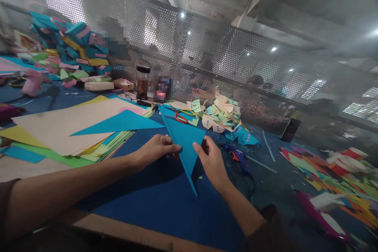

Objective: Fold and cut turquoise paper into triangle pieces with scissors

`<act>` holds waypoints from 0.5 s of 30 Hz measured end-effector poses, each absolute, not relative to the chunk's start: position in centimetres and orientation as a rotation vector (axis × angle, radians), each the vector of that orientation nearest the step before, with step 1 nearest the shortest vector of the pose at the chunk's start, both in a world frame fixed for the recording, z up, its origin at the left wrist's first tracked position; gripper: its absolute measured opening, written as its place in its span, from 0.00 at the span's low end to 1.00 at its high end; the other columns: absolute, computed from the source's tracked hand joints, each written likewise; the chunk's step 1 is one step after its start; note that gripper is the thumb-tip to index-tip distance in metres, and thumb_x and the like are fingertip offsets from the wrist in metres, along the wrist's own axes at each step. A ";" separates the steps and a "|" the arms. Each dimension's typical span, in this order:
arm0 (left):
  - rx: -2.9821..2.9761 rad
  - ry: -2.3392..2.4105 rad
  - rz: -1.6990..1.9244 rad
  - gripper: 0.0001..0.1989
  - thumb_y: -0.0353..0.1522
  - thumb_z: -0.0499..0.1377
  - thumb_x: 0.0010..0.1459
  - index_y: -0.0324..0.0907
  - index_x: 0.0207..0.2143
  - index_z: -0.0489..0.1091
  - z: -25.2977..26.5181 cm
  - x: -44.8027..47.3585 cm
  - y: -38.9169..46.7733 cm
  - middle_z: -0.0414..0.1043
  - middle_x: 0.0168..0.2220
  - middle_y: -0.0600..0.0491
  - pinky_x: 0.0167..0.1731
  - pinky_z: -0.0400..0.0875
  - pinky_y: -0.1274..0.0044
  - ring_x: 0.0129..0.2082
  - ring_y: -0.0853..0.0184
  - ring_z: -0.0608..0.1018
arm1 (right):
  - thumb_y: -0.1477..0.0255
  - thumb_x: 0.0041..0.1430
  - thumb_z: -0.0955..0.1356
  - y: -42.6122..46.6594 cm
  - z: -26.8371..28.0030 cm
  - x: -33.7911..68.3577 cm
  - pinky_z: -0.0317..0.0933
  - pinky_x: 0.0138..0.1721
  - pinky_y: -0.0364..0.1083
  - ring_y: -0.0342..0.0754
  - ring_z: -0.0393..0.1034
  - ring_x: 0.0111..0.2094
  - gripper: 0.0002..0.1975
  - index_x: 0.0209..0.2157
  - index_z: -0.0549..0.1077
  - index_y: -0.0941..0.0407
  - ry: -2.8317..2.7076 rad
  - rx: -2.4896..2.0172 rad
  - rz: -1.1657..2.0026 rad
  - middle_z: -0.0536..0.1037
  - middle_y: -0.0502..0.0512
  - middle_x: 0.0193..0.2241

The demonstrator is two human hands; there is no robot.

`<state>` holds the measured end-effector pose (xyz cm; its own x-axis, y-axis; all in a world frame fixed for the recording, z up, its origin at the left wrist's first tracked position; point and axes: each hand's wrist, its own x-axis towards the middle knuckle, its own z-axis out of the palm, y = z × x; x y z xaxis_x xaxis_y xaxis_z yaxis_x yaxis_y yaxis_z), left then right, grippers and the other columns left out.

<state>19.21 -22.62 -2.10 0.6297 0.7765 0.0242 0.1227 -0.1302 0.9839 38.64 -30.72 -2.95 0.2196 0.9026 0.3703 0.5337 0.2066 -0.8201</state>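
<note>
Between my hands, a folded triangle of blue paper (189, 136) is held up above the blue tabletop (153, 220). My left hand (159, 149) pinches its folded left edge between thumb and fingers. On the opposite side, my right hand (211, 157) grips the right edge, thumb on the front face. A narrow folded strip runs down the left side to a point at the bottom. Just left lies another blue paper triangle (118, 122) on a stack of coloured sheets (65, 126). Scissors (181, 117) with red and yellow handles lie behind the held paper.
A blue glue gun (238, 157) lies right of my right hand. Folded paper boats (221, 116) are heaped behind it. A pink glue gun (32, 82), a jar (143, 82) and a blue paper model (73, 47) stand left. Coloured scraps (333, 165) and a phone (291, 130) are right.
</note>
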 end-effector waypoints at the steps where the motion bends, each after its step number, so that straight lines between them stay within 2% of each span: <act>1: 1.635 0.747 0.666 0.18 0.46 0.68 0.49 0.41 0.21 0.78 -2.1 19.2 -22.6 0.79 0.26 0.47 0.32 0.66 0.73 0.27 0.64 0.74 | 0.59 0.65 0.66 -30.8 -2.9 38.7 0.63 0.35 0.45 0.48 0.68 0.32 0.14 0.41 0.71 0.56 -1.447 -1.474 0.391 0.75 0.52 0.31; 4: 1.639 0.727 0.669 0.17 0.45 0.67 0.51 0.41 0.22 0.78 -2.2 19.2 -22.6 0.79 0.26 0.47 0.31 0.65 0.74 0.27 0.65 0.74 | 0.63 0.66 0.65 -30.9 -2.9 38.7 0.66 0.41 0.48 0.50 0.70 0.36 0.13 0.46 0.72 0.56 -1.535 -1.466 0.167 0.75 0.55 0.36; 7: 1.627 0.720 0.675 0.16 0.45 0.68 0.50 0.41 0.22 0.78 -2.2 19.1 -22.6 0.79 0.26 0.48 0.31 0.65 0.74 0.27 0.65 0.74 | 0.68 0.69 0.64 -31.2 -2.9 38.3 0.65 0.50 0.50 0.52 0.71 0.46 0.15 0.55 0.70 0.54 -1.707 -1.362 0.002 0.75 0.59 0.46; 11: 1.600 0.720 0.691 0.17 0.45 0.68 0.49 0.41 0.23 0.78 -2.2 19.1 -22.6 0.80 0.27 0.47 0.32 0.67 0.74 0.28 0.64 0.75 | 0.68 0.70 0.63 -31.7 -2.8 37.9 0.62 0.58 0.53 0.53 0.67 0.56 0.24 0.66 0.62 0.48 -1.843 -1.295 -0.059 0.71 0.59 0.55; 15: 1.576 0.732 0.700 0.15 0.44 0.70 0.47 0.41 0.22 0.77 -2.3 19.1 -22.6 0.79 0.25 0.49 0.32 0.67 0.74 0.27 0.63 0.75 | 0.66 0.71 0.63 -32.4 -2.3 37.8 0.60 0.61 0.56 0.54 0.64 0.60 0.24 0.67 0.61 0.45 -1.921 -1.228 -0.001 0.68 0.57 0.59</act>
